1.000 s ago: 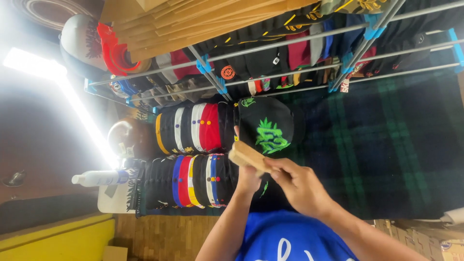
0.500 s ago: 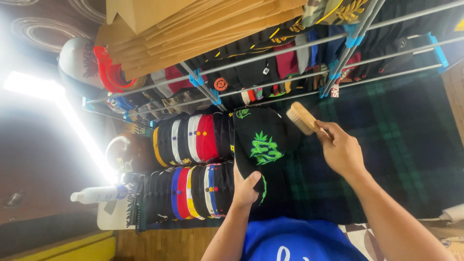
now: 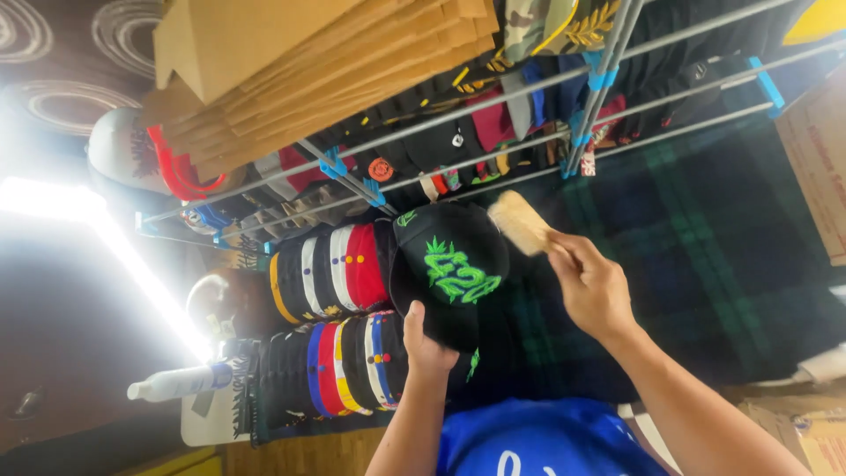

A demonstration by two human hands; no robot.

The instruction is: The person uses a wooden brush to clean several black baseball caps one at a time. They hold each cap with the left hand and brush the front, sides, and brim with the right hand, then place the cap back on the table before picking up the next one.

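— Left hand (image 3: 425, 339)?
— Gripping the black flat-brimmed cap with bright green embroidery (image 3: 449, 264) from below, thumb pressing on the crown's near edge, other fingers hiding behind the cap.

— And where exactly?
— Hovering in front of two rows of stacked caps, just beside them, over a dark green and blue plaid cloth (image 3: 670, 264).

— Right hand (image 3: 595, 286)?
— Closing around the handle of a pale, wooden-backed bristle brush (image 3: 520, 222), fingers curling tight, bristle end lying at the cap's upper right edge. Touching or just short of it: cannot tell.

— Describing the rows?
— Upper row of nested caps in black, yellow, white and red (image 3: 326, 269); lower row in black, blue, red, yellow and white (image 3: 339, 366). Both lying on their sides, buttons facing the plaid cloth.

— Around them?
— Sitting left of the lower row, a white plastic spray bottle (image 3: 181, 383). Running above the caps, a grey metal rack with blue clips (image 3: 458, 132), crowded with dark garments. Leaning over the rack, a stack of flat brown cardboard sheets (image 3: 308, 53). Glaring along the left, a long white strip light (image 3: 97, 229).

— Anything near the bottom?
— Showing between the forearms, a bright blue shirt with white marking (image 3: 538, 441).
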